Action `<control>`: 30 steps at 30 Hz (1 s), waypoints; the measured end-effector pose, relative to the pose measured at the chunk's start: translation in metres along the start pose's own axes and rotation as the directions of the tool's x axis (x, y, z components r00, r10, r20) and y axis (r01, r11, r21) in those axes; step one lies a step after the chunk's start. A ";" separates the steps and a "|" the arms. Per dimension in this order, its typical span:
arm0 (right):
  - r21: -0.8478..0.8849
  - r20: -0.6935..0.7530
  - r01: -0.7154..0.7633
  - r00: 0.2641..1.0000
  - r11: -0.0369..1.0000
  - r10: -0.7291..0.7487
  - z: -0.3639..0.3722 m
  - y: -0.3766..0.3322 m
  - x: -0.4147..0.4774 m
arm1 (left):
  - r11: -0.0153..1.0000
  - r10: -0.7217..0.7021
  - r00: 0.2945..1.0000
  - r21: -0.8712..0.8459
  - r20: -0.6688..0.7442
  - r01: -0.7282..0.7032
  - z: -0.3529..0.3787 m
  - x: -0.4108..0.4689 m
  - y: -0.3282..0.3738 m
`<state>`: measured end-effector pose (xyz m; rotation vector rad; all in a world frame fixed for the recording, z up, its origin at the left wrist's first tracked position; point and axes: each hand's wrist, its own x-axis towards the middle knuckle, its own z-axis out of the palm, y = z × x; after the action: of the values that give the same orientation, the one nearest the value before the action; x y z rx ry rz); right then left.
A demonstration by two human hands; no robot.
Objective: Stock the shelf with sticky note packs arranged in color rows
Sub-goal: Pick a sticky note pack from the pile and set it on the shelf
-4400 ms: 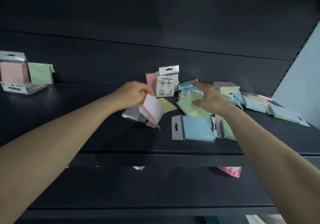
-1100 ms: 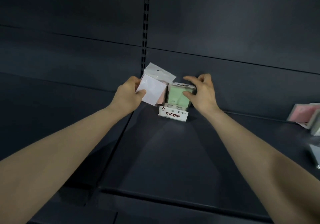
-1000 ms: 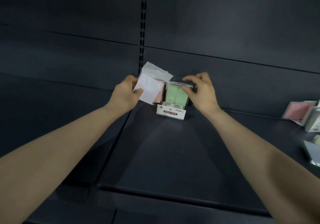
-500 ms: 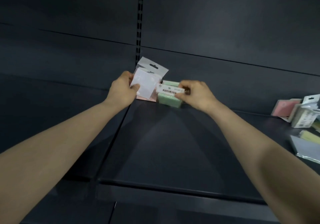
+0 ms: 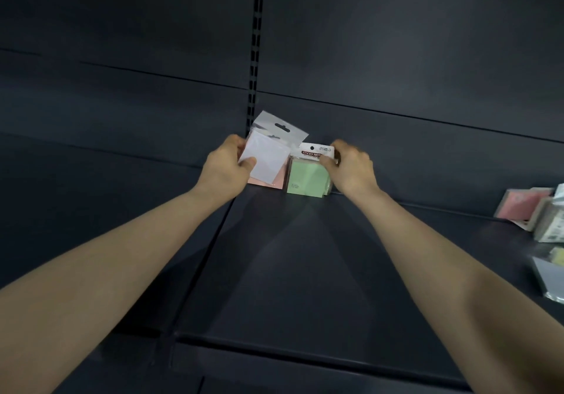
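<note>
On the dark metal shelf, at its twelve-o'clock back edge, the green square sticky note pack, tipped a moment ago, now stands upright, apparently starting its row, with fingers of the right hand pinching its header and the left hand gripping a clear-sleeved pink pack at its nine o'clock.

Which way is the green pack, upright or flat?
Upright: green pack stands on its bottom edge on the shelf, label on top, right hand pinching it.

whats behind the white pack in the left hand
A pink pack: only its lower edge peeks out beneath the white pack that the left hand grips. The rest is covered.
</note>
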<state>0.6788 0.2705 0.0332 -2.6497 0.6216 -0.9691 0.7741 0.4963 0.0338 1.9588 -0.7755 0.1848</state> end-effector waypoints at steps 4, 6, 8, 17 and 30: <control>0.129 0.047 -0.043 0.998 0.991 0.037 -0.001 0.005 -0.002 | 1.000 0.003 1.000 0.003 -0.005 -0.003 -0.002 0.001 -0.002; 0.180 0.042 -0.081 0.996 0.980 0.074 -0.003 0.006 -0.002 | 1.000 0.007 1.000 0.012 -0.010 -0.007 -0.002 0.002 -0.002; 0.175 0.008 -0.104 0.995 0.979 0.104 -0.006 0.007 -0.001 | 1.000 0.007 1.000 0.016 -0.012 -0.007 -0.002 0.002 -0.002; 0.184 -0.084 -0.195 0.973 0.963 0.213 0.005 0.004 0.003 | 1.000 -0.009 1.000 0.006 -0.008 0.009 0.002 0.002 -0.002; 0.367 0.154 -0.433 0.901 0.823 0.406 0.013 0.010 0.001 | 1.000 -0.019 1.000 0.018 -0.012 0.020 0.002 0.003 -0.004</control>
<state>0.6854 0.2624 0.0204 -2.0587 0.8479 -0.7677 0.7785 0.4952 0.0310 1.9804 -0.7492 0.1924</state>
